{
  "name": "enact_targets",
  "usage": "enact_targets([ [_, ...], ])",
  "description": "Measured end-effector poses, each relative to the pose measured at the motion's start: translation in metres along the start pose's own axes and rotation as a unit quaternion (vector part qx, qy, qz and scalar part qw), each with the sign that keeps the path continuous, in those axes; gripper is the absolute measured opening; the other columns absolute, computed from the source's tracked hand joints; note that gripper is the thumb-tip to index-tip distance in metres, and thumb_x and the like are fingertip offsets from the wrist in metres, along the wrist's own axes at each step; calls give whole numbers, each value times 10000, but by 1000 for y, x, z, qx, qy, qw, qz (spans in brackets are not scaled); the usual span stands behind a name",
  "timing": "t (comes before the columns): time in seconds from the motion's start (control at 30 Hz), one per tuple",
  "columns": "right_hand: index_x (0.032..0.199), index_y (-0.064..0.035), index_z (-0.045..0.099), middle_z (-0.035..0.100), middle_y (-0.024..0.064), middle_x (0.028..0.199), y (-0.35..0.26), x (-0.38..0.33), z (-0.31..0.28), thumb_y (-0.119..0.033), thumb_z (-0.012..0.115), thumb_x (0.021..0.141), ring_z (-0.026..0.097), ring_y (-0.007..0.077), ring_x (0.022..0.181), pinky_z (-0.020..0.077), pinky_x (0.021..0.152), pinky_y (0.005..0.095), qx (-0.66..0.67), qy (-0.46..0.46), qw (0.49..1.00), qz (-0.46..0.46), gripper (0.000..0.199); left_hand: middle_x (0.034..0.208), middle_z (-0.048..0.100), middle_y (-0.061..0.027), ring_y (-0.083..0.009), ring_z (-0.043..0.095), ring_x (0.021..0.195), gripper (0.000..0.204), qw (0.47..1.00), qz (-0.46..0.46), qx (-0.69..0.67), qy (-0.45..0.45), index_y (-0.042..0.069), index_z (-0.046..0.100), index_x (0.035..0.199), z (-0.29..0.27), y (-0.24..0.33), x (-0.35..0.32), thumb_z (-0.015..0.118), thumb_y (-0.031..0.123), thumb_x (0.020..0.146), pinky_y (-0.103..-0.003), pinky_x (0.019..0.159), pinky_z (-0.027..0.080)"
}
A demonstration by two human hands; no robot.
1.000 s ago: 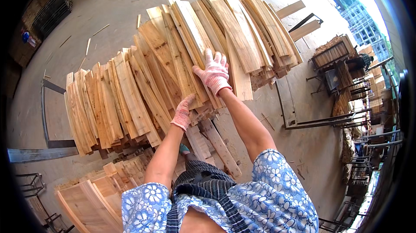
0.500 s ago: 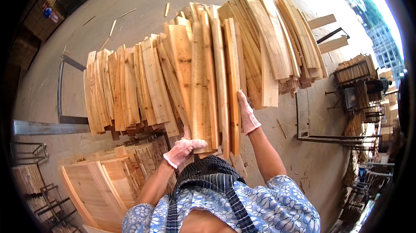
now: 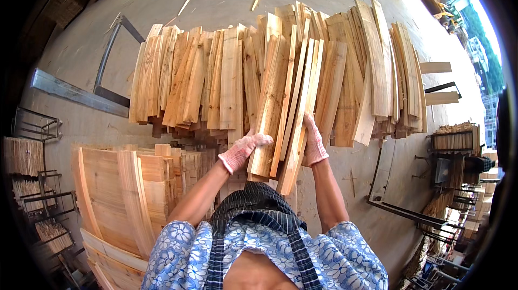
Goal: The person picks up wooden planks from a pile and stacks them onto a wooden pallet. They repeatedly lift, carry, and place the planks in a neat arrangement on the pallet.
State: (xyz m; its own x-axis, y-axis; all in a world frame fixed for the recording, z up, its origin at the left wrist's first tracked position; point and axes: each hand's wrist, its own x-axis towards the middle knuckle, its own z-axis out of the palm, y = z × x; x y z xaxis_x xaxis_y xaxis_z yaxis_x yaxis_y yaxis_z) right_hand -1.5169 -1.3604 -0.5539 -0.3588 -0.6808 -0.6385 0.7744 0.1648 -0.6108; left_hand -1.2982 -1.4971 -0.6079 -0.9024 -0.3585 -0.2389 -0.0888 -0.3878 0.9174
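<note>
Several long, narrow wooden boards point(image 3: 271, 112) stand on edge in a bundle between my two hands, near ends toward my apron, slanting up to the right. My left hand point(image 3: 245, 151), in a pale pink work glove, grips the bundle's left side, thumb over the outer board. My right hand point(image 3: 314, 141), in a similar glove, presses along the right side; its fingers are partly hidden behind the wood. Under and beyond the bundle lies a wide pile of loose boards point(image 3: 189, 74), uneven at its ends.
Left of the pile is a metal bar point(image 3: 75, 96) with an upright frame. Stacked wood panels point(image 3: 102, 193) stand at lower left, close to my left forearm. A metal frame point(image 3: 404, 212) lies on the floor at right. Wood scraps point(image 3: 255, 3) are scattered on the far floor.
My hands have come closer together, squeezing the boards into a narrower bundle. The bundle now tilts to the right. The whole view has turned, so the pile sits farther right in it.
</note>
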Motion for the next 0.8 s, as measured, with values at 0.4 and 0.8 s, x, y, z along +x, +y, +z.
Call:
enact_targets([
  [0.4, 1485, -62, 479, 599, 103, 1391, 17, -38, 102, -567, 557, 1008, 590, 280, 1244, 486, 1092, 426, -22, -241, 968, -69, 699, 1387, 589, -195, -273, 561, 1281, 1095, 962, 38, 64, 263, 123, 109, 1666, 63, 139, -135, 750, 195, 781, -343, 1079, 445],
  [0.8, 1647, -47, 160, 497, 192, 1489, 90, -70, 407, -322, 713, 882, 533, 267, 1303, 417, 1116, 377, -377, -590, 703, -122, 984, 1434, 525, -204, -313, 526, 1321, 1056, 704, 253, -72, 660, 75, 128, 1640, 38, 170, -278, 715, 59, 762, -392, 1100, 428],
])
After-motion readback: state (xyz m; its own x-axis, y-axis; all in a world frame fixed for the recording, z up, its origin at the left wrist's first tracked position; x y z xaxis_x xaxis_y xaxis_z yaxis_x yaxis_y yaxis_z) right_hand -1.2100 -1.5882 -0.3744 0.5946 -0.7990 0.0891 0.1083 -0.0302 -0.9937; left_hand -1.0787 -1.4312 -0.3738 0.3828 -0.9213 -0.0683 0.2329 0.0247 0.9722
